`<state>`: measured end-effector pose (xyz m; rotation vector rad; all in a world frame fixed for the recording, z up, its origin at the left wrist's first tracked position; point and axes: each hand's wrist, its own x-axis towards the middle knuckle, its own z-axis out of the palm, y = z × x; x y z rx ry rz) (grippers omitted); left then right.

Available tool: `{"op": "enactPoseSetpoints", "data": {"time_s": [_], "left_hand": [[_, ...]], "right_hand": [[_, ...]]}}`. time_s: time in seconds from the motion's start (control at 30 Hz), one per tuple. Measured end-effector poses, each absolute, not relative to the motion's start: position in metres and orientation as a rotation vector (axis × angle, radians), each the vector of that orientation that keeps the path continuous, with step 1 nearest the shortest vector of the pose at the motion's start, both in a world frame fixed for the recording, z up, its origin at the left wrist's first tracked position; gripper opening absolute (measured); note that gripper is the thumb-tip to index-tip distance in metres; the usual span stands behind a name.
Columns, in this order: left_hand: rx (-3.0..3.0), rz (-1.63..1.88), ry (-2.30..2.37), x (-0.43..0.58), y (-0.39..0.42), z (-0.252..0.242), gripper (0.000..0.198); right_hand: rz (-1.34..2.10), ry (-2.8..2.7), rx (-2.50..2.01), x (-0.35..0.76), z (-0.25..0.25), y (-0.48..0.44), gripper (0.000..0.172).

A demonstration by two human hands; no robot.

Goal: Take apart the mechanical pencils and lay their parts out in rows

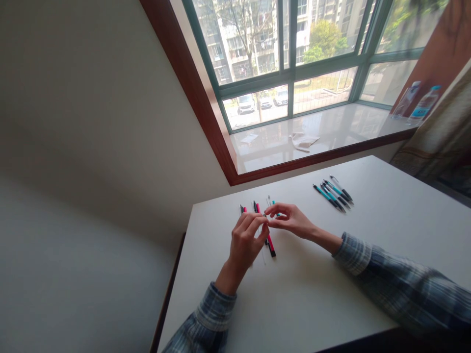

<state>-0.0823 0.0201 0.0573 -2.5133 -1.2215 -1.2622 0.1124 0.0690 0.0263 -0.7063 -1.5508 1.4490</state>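
My left hand (247,240) is closed in a pinch, its fingertips meeting those of my right hand (290,219). Between them shows a tiny dark piece (265,214), too small to name. Below the hands on the white table lie pink-and-black pen parts (271,245), partly covered by my left hand. A thin clear rod (264,256) lies beside them. Just beyond the fingers are a black pen part (254,206) and another pink one (258,208). Small teal parts (274,202) show behind my right hand, which hides some of them.
Several assembled pens (333,193), teal, white and black, lie grouped at the table's (305,294) far right. Past the table a windowsill (265,157) holds a crumpled cloth or paper (304,141) and two plastic bottles (425,104). A wall (110,147) stands to the left.
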Motion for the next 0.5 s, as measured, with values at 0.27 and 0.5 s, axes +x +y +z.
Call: {"op": "enactPoseSetpoints", "data": {"time_s": [0.27,0.5], "left_hand": [[-2.557,-1.268,-1.162,-0.0838,0.0209,0.0518,0.031],[-2.630,-1.245,-1.151,-0.0858,0.0228,0.0498,0.062]], "right_hand": [[1.529,-1.571,-0.660,0.1130,0.0284,0.0672,0.035],[1.482,-1.635,-0.682,0.1134,0.0250,0.0705,0.036]]}}
